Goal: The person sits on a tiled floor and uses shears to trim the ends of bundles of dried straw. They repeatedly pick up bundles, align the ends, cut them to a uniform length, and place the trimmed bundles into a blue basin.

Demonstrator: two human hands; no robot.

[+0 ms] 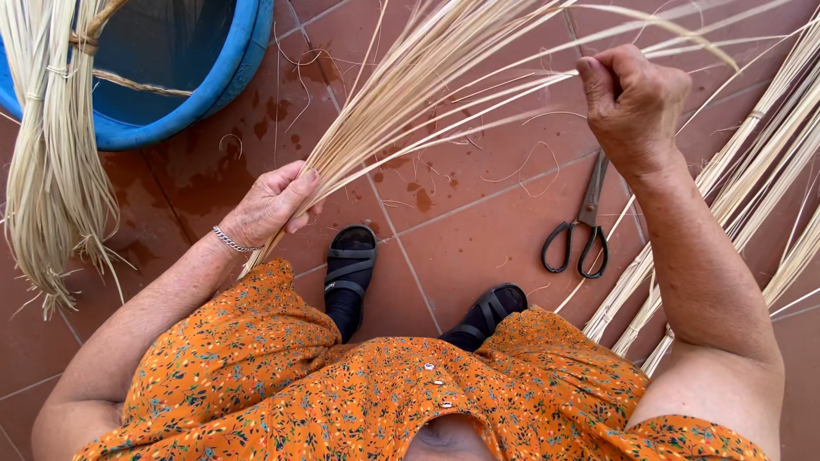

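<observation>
- Nearest: orange floral dress (359, 384) fills the lower edge; two black sandals (350, 273) poke out just beyond its hem, on the red tile floor (478, 230).
- Left hand (272, 205), just left of the sandals: fingers closed tight round the gathered end of a fan of pale straw stalks (410, 94); silver bracelet (232, 241) on the wrist.
- Right hand (632, 94), beyond and right of the sandals: fist closed, pinching a few stalks from the fan's spread end; exact count unclear.
- Fan runs from the left hand up and right, above the sandals, off the floor.
- Black-handled scissors (585, 230) lie flat on the tile right of the sandals, below the right hand.
- More straw bundles (752, 171) lie further right.
- Far left of the sandals: tied straw hank (51, 171) hangs over the rim of a blue tub (213, 85).
</observation>
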